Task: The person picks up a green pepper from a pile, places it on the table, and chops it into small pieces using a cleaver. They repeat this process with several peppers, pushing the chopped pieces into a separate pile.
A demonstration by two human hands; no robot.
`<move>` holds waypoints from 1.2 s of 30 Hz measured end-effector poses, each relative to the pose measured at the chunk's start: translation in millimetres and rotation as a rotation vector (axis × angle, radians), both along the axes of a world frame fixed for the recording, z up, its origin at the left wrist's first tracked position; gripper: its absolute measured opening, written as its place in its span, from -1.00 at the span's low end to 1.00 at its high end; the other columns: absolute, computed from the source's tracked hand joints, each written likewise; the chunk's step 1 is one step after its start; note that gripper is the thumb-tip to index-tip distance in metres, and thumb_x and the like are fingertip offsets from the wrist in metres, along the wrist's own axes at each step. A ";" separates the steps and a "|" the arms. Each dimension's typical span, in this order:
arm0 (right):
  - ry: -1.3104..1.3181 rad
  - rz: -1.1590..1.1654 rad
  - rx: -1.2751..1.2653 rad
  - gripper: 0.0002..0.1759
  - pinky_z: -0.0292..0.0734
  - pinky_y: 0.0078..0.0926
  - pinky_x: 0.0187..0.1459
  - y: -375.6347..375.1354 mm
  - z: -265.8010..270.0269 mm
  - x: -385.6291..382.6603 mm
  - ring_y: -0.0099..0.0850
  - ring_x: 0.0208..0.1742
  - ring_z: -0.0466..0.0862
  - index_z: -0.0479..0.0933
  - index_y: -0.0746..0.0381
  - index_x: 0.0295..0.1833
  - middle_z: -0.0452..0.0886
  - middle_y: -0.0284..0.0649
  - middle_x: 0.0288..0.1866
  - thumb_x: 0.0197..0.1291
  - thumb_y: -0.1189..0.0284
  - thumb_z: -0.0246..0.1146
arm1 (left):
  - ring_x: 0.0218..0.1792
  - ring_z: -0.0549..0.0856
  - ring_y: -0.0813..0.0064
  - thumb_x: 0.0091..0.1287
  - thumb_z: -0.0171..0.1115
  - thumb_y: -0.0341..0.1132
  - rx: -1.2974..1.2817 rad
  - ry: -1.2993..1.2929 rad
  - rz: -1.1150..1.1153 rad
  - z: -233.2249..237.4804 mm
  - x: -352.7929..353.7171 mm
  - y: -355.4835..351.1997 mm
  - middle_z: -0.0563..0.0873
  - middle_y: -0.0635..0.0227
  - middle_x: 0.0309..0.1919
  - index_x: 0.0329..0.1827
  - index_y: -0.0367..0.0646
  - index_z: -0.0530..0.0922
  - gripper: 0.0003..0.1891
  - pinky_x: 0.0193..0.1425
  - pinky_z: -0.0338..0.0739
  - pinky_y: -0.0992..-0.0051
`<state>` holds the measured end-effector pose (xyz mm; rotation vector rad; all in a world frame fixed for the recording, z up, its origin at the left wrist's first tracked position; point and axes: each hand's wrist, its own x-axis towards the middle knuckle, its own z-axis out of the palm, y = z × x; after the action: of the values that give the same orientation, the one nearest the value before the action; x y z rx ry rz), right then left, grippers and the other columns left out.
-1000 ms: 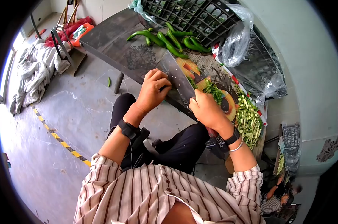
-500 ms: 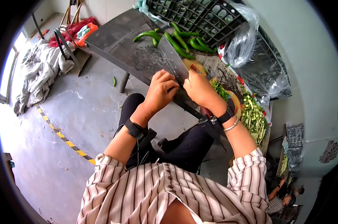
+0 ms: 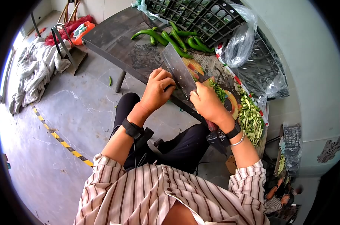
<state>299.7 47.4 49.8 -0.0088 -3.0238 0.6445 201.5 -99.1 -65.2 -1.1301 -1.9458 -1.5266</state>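
A wide cleaver [image 3: 178,68] is in my right hand [image 3: 208,102], its blade tilted up and left over the table's near edge. Close to the blade's left side is my left hand [image 3: 159,88], its fingers curled together; whatever they hold is hidden. Whole green peppers [image 3: 176,39] lie beyond the blade on the dark table [image 3: 119,41]. Chopped green pieces [image 3: 218,91] sit just past my right hand, and a larger heap of cut pieces [image 3: 251,120] lies to the right of my right wrist.
A black crate [image 3: 194,18] stands at the table's back, with clear plastic [image 3: 240,48] beside it. White cloth [image 3: 36,69] and an orange bag [image 3: 83,33] lie on the floor at left. Another person [image 3: 277,197] is at the lower right.
The cleaver's blade has turned, showing its face more broadly. My right hand has moved slightly down and right, and my left hand slightly left. The surroundings have shifted a little left in view.
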 end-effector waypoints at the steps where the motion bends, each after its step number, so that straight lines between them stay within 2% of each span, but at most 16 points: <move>1: -0.004 -0.004 -0.004 -0.76 0.48 0.03 -0.30 -0.1 -0.8 0.2 0.23 -0.32 0.58 0.40 0.45 -0.29 0.54 0.28 -0.44 0.24 0.43 0.14 | -0.03 0.50 0.22 -0.04 0.40 -0.53 -0.004 -0.004 -0.004 -0.5 0.1 0.3 0.57 0.35 -0.24 -0.39 -0.14 0.62 -0.84 0.13 0.41 0.29; 9: -0.153 -0.079 -0.146 -0.75 0.47 0.01 -0.33 -1.7 2.9 0.0 0.23 -0.33 0.58 0.37 0.46 -0.30 0.53 0.28 -0.45 0.25 0.44 0.15 | -0.04 0.53 0.21 -0.08 0.37 -0.54 0.019 -0.014 0.009 -1.0 0.7 1.8 0.58 0.35 -0.29 -0.41 -0.16 0.60 -0.83 0.13 0.41 0.28; 15: -0.138 -0.086 -0.167 -0.75 0.44 0.00 -0.36 2.1 5.8 -1.5 0.22 -0.34 0.56 0.35 0.46 -0.30 0.50 0.28 -0.47 0.27 0.44 0.14 | -0.01 0.54 0.22 -0.08 0.38 -0.53 0.039 -0.010 0.024 -2.0 2.2 2.0 0.59 0.36 -0.27 -0.41 -0.15 0.60 -0.83 0.15 0.41 0.27; 31: -0.232 -0.064 -0.103 -0.75 0.44 0.03 -0.30 -4.7 12.2 -9.1 0.24 -0.29 0.56 0.34 0.46 -0.31 0.51 0.28 -0.43 0.25 0.45 0.14 | 0.01 0.53 0.19 -0.06 0.41 -0.53 0.001 -0.048 0.012 -1.6 3.1 0.2 0.58 0.35 -0.27 -0.37 -0.17 0.63 -0.82 0.19 0.38 0.25; 36: -0.158 -0.061 -0.107 -0.76 0.49 0.03 -0.26 -10.5 3.4 -25.2 0.23 -0.30 0.58 0.39 0.45 -0.32 0.56 0.24 -0.41 0.22 0.43 0.14 | -0.02 0.53 0.18 -0.08 0.37 -0.55 0.020 -0.050 0.031 -1.2 0.3 1.3 0.58 0.34 -0.29 -0.43 -0.17 0.60 -0.84 0.13 0.44 0.27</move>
<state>274.5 37.0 53.2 -0.1634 -3.1192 0.8370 201.8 -97.7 -66.3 -1.0585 -1.9671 -1.5682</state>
